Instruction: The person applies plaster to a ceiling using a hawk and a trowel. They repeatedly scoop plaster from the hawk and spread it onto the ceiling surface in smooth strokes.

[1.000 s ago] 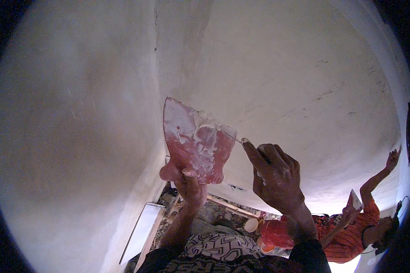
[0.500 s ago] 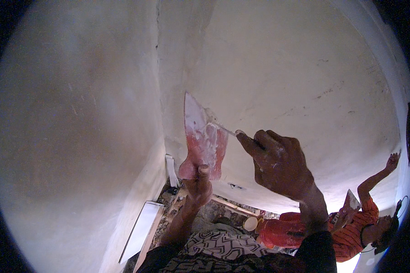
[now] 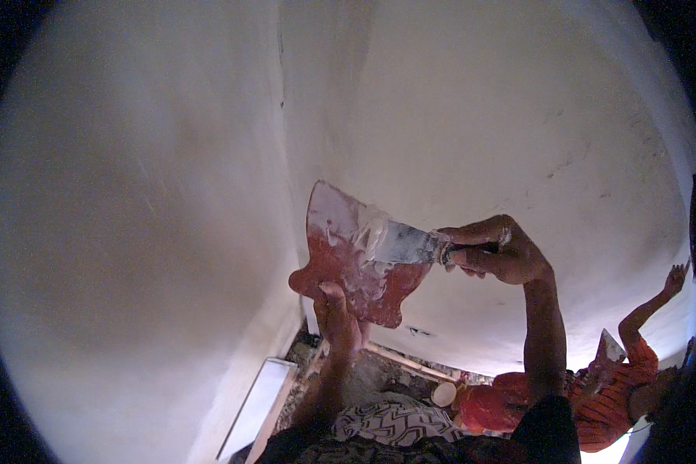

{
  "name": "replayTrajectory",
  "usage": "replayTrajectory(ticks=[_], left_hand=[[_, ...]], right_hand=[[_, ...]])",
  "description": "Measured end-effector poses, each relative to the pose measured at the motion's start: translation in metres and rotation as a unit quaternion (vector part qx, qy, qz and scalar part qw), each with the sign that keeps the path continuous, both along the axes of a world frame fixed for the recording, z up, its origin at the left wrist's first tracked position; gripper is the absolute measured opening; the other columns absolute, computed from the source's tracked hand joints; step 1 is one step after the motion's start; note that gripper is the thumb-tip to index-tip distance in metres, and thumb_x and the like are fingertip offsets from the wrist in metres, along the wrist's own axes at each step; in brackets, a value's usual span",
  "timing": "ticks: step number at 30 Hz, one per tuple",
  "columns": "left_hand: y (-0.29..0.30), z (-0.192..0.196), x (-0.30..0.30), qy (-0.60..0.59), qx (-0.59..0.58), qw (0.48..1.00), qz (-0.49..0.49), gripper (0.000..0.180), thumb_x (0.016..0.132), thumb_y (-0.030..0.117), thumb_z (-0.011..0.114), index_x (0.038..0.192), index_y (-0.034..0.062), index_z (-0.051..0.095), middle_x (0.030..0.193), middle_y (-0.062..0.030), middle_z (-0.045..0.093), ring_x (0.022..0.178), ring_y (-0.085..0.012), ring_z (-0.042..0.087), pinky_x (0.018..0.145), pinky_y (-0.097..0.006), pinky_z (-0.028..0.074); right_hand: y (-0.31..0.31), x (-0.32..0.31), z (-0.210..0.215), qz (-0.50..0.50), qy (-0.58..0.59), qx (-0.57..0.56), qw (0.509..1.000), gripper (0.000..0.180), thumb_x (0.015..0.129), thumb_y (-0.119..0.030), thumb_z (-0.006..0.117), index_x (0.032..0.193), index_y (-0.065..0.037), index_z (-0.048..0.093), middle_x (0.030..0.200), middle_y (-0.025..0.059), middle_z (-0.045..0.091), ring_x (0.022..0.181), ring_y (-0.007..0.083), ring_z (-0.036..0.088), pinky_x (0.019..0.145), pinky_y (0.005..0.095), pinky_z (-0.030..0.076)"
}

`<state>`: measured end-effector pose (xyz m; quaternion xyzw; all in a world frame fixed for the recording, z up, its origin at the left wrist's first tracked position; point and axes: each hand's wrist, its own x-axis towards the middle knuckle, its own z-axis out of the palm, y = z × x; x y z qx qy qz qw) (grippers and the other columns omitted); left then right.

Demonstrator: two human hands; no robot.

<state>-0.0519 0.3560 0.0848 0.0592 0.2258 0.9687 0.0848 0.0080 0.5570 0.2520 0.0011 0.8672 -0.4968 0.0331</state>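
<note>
My left hand [image 3: 340,321] grips the lower edge of a red, board-like plastering plate [image 3: 329,259], thumb on its face. Whitish putty [image 3: 370,232] is smeared over the plate's middle and upper part. From the right, my right hand [image 3: 495,251] is closed round the handle of a putty knife [image 3: 406,243]. The knife's broad metal blade lies flat against the plate, its edge in the putty. Most of the knife's handle is hidden by my fingers. Both tools are held before the corner where two plastered walls meet.
The left wall [image 3: 147,232] and the right wall [image 3: 472,116] rise close in front. At the right, a co-worker in an orange-red shirt [image 3: 615,402] reaches to the wall and holds a similar plate [image 3: 609,348]. Below are a white panel [image 3: 255,410], rubble and a pale round container [image 3: 443,394].
The plate has turned to show more of its face. My right hand has rolled over, so the knife, seen edge-on before, now shows its blade flat on the plate.
</note>
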Motion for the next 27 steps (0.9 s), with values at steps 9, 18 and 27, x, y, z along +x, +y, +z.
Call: replayTrajectory(ticks=[9,18,27], left_hand=[[0.000,-0.003,0.004,0.027,-0.007,0.999,0.033,0.068,0.091,0.055,0.051,0.137,0.0059,0.038,0.134,-0.0103,0.048,0.120,-0.0288,0.049,0.102,-0.047,0.043],[-0.032,-0.018,-0.005,0.034,-0.070,0.993,0.091,0.076,0.090,0.058,0.051,0.140,0.0046,0.033,0.139,-0.0109,0.042,0.126,-0.0294,0.044,0.106,-0.047,0.040],[-0.033,0.006,0.008,0.053,-0.047,0.993,0.091,0.065,0.095,0.055,0.043,0.141,0.0098,0.036,0.135,-0.0085,0.047,0.122,-0.0262,0.048,0.104,-0.047,0.041]], right_hand=[[-0.016,-0.019,0.038,-0.110,0.243,-0.434,0.861,0.047,0.096,-0.019,0.047,0.139,0.000,0.041,0.103,0.0153,0.061,0.075,0.0164,0.057,0.058,0.0282,0.049],[-0.001,-0.076,0.103,0.015,0.439,-0.591,0.676,0.027,0.097,-0.003,0.036,0.119,0.013,0.039,0.103,0.0222,0.052,0.076,0.0182,0.049,0.069,0.0318,0.050],[-0.002,-0.091,0.122,0.044,0.465,-0.640,0.611,0.015,0.096,0.001,0.033,0.103,0.013,0.038,0.092,0.0192,0.046,0.073,0.0214,0.048,0.068,0.0355,0.052]])
